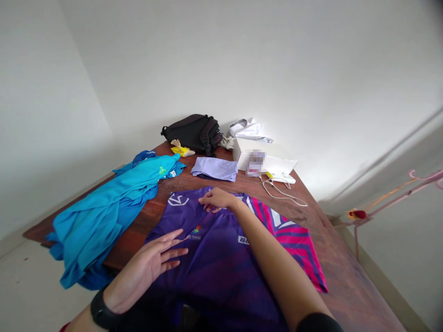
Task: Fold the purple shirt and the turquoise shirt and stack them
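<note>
A purple shirt (214,258) with a pink-striped sleeve on the right is spread over the wooden table. My left hand (161,258), with a black band at the wrist, is at the shirt's left side, its fingers apart and nothing in it. Near the collar, my right hand (218,199) reaches across the shirt with bent fingers pointing left. Its fingertips are at the purple fabric by the left shoulder; whether they pinch the cloth cannot be made out.
Bright blue clothing (114,198) lies along the left of the table (342,240). Behind the shirt are folded lavender cloth (216,168), a black bag (190,131), a yellow item (180,150), a white box (240,154) and a white cable (284,197). A pink rack (398,200) stands right.
</note>
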The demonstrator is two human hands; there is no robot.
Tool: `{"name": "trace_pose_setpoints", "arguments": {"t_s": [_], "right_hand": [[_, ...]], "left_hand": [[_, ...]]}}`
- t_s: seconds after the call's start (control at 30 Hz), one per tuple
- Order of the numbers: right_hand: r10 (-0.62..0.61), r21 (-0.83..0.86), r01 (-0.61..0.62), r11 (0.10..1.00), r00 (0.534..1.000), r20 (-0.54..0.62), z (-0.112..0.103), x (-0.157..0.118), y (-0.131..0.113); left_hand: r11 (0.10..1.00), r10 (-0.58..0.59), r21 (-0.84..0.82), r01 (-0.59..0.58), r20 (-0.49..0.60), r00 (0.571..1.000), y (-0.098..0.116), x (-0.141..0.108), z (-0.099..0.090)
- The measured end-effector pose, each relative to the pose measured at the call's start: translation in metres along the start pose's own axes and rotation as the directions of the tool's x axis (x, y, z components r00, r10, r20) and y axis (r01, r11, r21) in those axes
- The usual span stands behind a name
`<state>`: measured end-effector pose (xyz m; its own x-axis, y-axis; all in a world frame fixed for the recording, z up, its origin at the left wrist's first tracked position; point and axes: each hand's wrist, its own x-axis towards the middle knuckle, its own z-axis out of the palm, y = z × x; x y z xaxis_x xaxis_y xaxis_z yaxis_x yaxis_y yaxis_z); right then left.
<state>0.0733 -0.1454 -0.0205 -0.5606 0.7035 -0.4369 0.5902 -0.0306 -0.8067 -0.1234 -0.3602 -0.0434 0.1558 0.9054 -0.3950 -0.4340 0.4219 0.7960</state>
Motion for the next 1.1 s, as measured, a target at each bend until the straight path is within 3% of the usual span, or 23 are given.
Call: {"name": "trace_pose_setpoints", "arguments": {"t_s": [0.23, 0.43, 0.5, 0.57, 0.6, 0.67, 0.73, 0.8, 0.93, 1.1], "right_hand": [[-0.051, -0.090, 0.050, 0.995, 0.999, -0.004, -0.008, -0.005, -0.001], [-0.104, -0.192, 0.107, 0.976, 0.994, 0.024, -0.010, -0.006, 0.002], [-0.102, -0.224, 0.108, 0.969, 0.994, 0.038, -0.010, -0.006, 0.002], [-0.090, -0.244, 0.099, 0.965, 0.995, 0.048, -0.011, -0.006, 0.001], [-0.085, -0.249, 0.095, 0.964, 0.995, 0.051, -0.011, -0.007, 0.001], [-0.077, -0.259, 0.087, 0.962, 0.996, 0.051, -0.010, -0.009, -0.001], [-0.067, -0.278, 0.076, 0.958, 0.997, 0.041, -0.010, -0.011, -0.002], [-0.055, -0.299, 0.063, 0.952, 0.998, 0.034, -0.009, -0.012, -0.003], [-0.029, -0.347, 0.035, 0.937, 0.999, 0.023, -0.008, -0.011, -0.002], [-0.024, -0.386, 0.029, 0.922, 1.000, 0.019, -0.009, -0.007, 0.002]], "left_hand": [[0.993, -0.107, -0.046, 0.110, 0.065, 0.992, 0.002, -0.002, -0.003], [0.972, -0.175, 0.166, 0.166, 0.040, 0.984, 0.008, -0.017, 0.000], [0.945, -0.132, 0.302, 0.122, 0.013, 0.991, 0.017, -0.019, 0.000], [0.903, 0.050, 0.429, -0.033, -0.027, 0.998, 0.031, -0.016, -0.002], [0.859, 0.183, 0.492, -0.141, -0.039, 0.982, 0.038, -0.011, -0.003], [0.719, 0.423, 0.614, -0.326, -0.015, 0.906, 0.053, 0.003, -0.005], [0.562, 0.536, 0.712, -0.421, 0.074, 0.841, 0.064, 0.024, -0.007], [0.420, 0.537, 0.780, -0.464, 0.199, 0.820, 0.071, 0.048, -0.012], [0.204, 0.410, 0.826, -0.526, 0.416, 0.812, 0.073, 0.090, -0.031], [0.023, 0.298, 0.869, -0.494, 0.465, 0.833, 0.073, 0.112, -0.062]]}}
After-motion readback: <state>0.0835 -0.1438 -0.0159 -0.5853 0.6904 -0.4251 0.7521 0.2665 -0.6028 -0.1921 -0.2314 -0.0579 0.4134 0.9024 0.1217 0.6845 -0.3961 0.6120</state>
